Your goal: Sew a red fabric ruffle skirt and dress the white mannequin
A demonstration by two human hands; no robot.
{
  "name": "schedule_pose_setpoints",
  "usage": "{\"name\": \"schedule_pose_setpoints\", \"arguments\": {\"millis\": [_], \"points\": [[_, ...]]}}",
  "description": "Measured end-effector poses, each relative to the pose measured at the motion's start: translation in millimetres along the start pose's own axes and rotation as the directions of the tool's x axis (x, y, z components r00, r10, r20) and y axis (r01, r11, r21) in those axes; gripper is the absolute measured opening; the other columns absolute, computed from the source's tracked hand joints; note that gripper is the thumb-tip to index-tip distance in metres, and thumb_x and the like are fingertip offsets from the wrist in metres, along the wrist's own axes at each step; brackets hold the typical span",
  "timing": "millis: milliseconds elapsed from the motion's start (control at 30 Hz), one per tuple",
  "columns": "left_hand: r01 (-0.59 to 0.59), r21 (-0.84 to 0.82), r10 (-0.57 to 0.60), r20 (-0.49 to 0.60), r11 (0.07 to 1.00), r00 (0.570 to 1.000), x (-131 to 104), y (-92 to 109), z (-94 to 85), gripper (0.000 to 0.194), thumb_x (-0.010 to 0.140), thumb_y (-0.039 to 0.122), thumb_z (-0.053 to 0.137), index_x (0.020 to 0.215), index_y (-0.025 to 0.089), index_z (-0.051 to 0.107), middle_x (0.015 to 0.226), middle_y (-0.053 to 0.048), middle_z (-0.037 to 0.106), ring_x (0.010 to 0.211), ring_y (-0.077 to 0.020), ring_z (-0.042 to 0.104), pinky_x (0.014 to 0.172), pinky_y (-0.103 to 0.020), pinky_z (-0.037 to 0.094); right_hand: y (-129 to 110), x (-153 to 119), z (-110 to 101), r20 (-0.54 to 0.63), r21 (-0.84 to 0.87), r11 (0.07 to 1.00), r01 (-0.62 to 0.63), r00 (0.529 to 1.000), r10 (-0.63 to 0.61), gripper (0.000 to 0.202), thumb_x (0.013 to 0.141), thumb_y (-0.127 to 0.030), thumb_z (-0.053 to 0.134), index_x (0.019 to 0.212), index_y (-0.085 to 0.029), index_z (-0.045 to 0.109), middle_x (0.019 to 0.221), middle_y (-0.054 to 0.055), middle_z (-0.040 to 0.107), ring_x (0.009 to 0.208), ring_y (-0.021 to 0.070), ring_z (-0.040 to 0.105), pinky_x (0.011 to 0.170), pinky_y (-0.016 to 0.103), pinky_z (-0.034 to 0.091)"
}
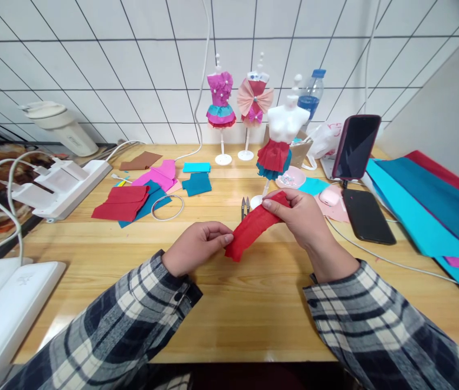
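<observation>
A strip of red crepe paper (254,228) stretches at a slant between my two hands, above the wooden table. My left hand (197,246) pinches its lower left end between thumb and fingers. At the upper right end, my right hand (305,222) grips it with the thumb on top. Just behind the strip lie small thread snips (245,208), partly covered by it. Beyond them stands a white mini mannequin (288,122) wearing a layered red and teal skirt (274,158). Its torso is bare, and my right hand is close to its round base.
Two dressed mannequins (220,103) stand at the back by the tiled wall. Folded red paper (119,202) and other coloured pieces lie left. A pink dish (292,177), a propped phone (356,146), a black phone (368,215) and large paper sheets (428,200) are right. A power strip (73,189) sits left.
</observation>
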State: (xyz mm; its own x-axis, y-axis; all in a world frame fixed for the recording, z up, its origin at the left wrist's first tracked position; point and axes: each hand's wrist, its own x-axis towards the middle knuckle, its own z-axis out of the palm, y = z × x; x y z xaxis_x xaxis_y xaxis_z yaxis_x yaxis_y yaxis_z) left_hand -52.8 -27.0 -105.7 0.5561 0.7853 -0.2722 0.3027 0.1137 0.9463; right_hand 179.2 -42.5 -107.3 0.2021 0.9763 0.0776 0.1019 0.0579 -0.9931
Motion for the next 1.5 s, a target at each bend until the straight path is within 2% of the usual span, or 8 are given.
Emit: {"name": "schedule_pose_setpoints", "arguments": {"millis": [567, 733, 867, 967, 1067, 1167, 1300, 1500], "points": [[0.007, 0.124, -0.012, 0.044, 0.992, 0.999, 2, -3, -20.1, 0.026, 0.070, 0.041, 0.074, 0.080, 0.017, 0.069, 0.077, -0.004, 0.075, 0.073, -0.0184, 0.068, 0.069, -0.028, 0.050, 2, 8, -14, 0.048, 0.031, 0.992, -0.119, 0.992, 0.117, 0.032, 0.061, -0.042, 0.083, 0.081, -0.018, 0.076, 0.072, 0.002, 0.072, 0.060, 0.0117, 0.061, 0.052, 0.023, 0.050], [-0.061, 0.270, 0.101, -0.137, 0.961, 0.985, 6, -8, -30.2, 0.030, 0.074, 0.045, 0.070, 0.085, 0.017, 0.071, 0.075, -0.003, 0.071, 0.067, -0.0164, 0.062, 0.064, -0.026, 0.047, -2, 9, -14, 0.061, 0.017, 1.000, -0.010, 0.998, 0.009, 0.026, 0.065, -0.041, 0.080, 0.078, -0.019, 0.075, 0.077, 0.003, 0.073, 0.065, 0.0128, 0.061, 0.059, 0.026, 0.049], [-0.114, 0.451, 0.309, -0.385, 0.885, 0.870, 6, -10, -27.9, 0.032, 0.076, 0.046, 0.068, 0.091, 0.018, 0.072, 0.070, -0.002, 0.062, 0.061, -0.0148, 0.053, 0.059, -0.026, 0.044, -6, 6, -10, -0.058, -0.126, 0.988, 0.083, 0.994, -0.091, 0.028, 0.072, -0.042, 0.073, 0.086, -0.017, 0.073, 0.074, 0.003, 0.068, 0.059, 0.0127, 0.055, 0.056, 0.027, 0.047], [-0.205, 0.356, 0.308, -0.262, 0.912, 0.915, 0, -6, -16.6, 0.037, 0.081, 0.052, 0.064, 0.088, 0.017, 0.073, 0.086, -0.009, 0.070, 0.080, -0.0206, 0.063, 0.071, -0.030, 0.049, -7, -6, 6, -0.154, -0.264, 0.948, 0.176, 0.963, -0.221, 0.028, 0.077, -0.034, 0.068, 0.099, -0.018, 0.067, 0.075, 0.001, 0.064, 0.057, 0.0124, 0.053, 0.055, 0.027, 0.047], [-0.299, -0.070, 0.302, 0.030, 0.952, 0.953, -7, -3, 4.0, 0.064, 0.080, 0.063, 0.062, 0.128, 0.022, 0.062, 0.129, -0.014, 0.063, 0.116, -0.0284, 0.060, 0.092, -0.037, 0.051, -6, -27, 31, 0.022, -0.457, 0.815, 0.355, 0.921, -0.389, 0.022, 0.083, -0.024, 0.059, 0.104, -0.020, 0.064, 0.079, 0.002, 0.066, 0.066, 0.0154, 0.059, 0.063, 0.029, 0.049], [-0.319, -0.255, 0.321, -0.038, 0.913, 0.946, -11, -3, 20.7, 0.070, 0.077, 0.061, 0.068, 0.134, 0.022, 0.057, 0.132, -0.014, 0.062, 0.114, -0.0283, 0.062, 0.099, -0.039, 0.048, -9, -46, 44, 0.231, -0.509, 0.677, 0.532, 0.842, -0.488, 0.042, 0.085, -0.023, 0.057, 0.127, -0.021, 0.057, 0.094, 0.006, 0.071, 0.085, 0.0207, 0.063, 0.077, 0.035, 0.050], [-0.230, -0.090, 0.199, -0.266, 0.969, 0.943, -16, 7, 18.8, 0.041, 0.085, 0.051, 0.063, 0.105, 0.017, 0.073, 0.098, -0.009, 0.076, 0.094, -0.0238, 0.067, 0.091, -0.036, 0.051, -29, -53, 33, 0.309, -0.402, 0.654, 0.641, 0.767, -0.562, 0.045, 0.081, -0.015, 0.056, 0.126, -0.022, 0.059, 0.099, 0.005, 0.072, 0.085, 0.0199, 0.063, 0.079, 0.035, 0.049], [-0.295, 0.156, 0.310, -0.083, 0.943, 0.947, -29, 58, 8.2, 0.032, 0.089, 0.046, 0.060, 0.090, 0.018, 0.077, 0.075, -0.005, 0.072, 0.075, -0.0189, 0.065, 0.077, -0.030, 0.051, -71, -27, 5, 0.469, -0.176, 0.882, 0.438, 0.825, -0.316, 0.034, 0.080, -0.033, 0.070, 0.112, -0.022, 0.068, 0.101, 0.006, 0.071, 0.093, 0.0203, 0.064, 0.086, 0.036, 0.049]]}}
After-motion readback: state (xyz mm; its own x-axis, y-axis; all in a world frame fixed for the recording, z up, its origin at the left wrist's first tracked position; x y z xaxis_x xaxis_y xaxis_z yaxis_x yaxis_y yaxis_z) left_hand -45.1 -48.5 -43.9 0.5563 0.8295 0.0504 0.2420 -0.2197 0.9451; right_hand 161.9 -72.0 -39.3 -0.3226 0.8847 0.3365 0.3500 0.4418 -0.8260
